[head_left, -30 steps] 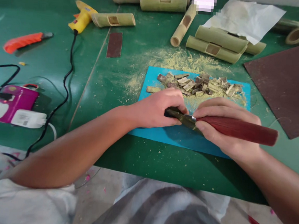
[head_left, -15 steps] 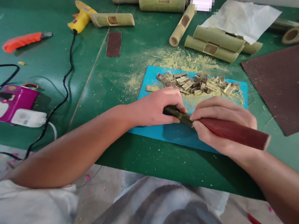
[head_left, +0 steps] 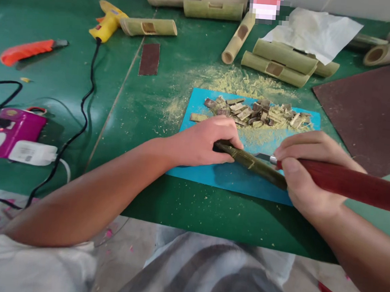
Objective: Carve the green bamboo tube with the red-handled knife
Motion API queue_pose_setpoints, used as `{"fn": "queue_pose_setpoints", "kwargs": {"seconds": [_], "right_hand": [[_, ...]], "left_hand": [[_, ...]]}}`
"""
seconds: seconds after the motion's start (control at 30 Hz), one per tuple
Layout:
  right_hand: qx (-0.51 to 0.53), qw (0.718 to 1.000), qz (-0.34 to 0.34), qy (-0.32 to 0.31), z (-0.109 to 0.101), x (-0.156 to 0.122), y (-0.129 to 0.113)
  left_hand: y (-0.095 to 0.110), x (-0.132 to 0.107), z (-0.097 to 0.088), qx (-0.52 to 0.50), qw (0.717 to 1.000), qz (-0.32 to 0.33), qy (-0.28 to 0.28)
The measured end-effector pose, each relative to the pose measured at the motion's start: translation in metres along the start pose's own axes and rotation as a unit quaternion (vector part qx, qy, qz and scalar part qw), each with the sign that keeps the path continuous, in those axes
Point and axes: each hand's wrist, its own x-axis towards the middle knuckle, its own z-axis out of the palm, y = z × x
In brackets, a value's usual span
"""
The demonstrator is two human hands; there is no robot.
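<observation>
My left hand (head_left: 212, 140) grips one end of a dark green bamboo piece (head_left: 259, 165), which slants down to the right over a blue mat (head_left: 212, 178). Pale cut marks show on its upper surface near my fingers. In my right hand (head_left: 311, 173) is a carving knife (head_left: 344, 179) with a long dark red handle and a short metal blade, its fingers closed round the front of the handle. The blade points left, beside the bamboo's far edge; whether it touches cannot be made out. Bamboo chips (head_left: 251, 112) and sawdust lie behind my hands on the mat.
Cut bamboo tubes (head_left: 214, 10) with rectangular openings lie along the back. At left are a yellow hot glue gun (head_left: 106, 24), an orange utility knife (head_left: 28, 52) and a magenta power strip (head_left: 16, 134) with cables. A brown sheet (head_left: 373, 115) covers the right side.
My right hand has moved right with the carving knife, away from the bamboo near my left fingers, so the blade and more of the bamboo now show. My left hand stays put.
</observation>
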Motion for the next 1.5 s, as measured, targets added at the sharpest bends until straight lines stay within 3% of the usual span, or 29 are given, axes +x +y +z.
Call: {"fn": "queue_pose_setpoints", "kwargs": {"seconds": [0.23,0.43,0.63,1.07,1.2,1.27,1.5], "right_hand": [[0.003,0.997,-0.020,-0.075,0.006,0.010,0.002],[0.011,0.995,-0.040,-0.090,0.007,0.012,0.005],[-0.041,0.992,-0.012,-0.119,0.004,0.013,-0.005],[-0.015,1.000,-0.015,-0.020,0.004,-0.001,-0.001],[0.007,0.998,-0.056,0.037,-0.001,0.001,-0.003],[-0.007,0.999,-0.046,-0.025,-0.001,0.003,-0.003],[0.005,0.997,-0.013,-0.077,0.007,0.010,0.002]], "left_hand": [[0.003,0.001,-0.001,0.007,1.000,-0.013,-0.001],[0.003,0.003,0.001,0.004,1.000,-0.007,-0.001],[0.001,0.002,-0.001,-0.004,1.000,-0.020,-0.006],[0.001,0.003,0.000,0.008,1.000,-0.012,-0.002],[0.000,0.002,0.000,0.005,1.000,-0.010,0.000],[-0.001,0.002,0.000,0.003,1.000,-0.012,0.000],[0.001,0.003,0.000,-0.003,1.000,-0.020,-0.004]]}}
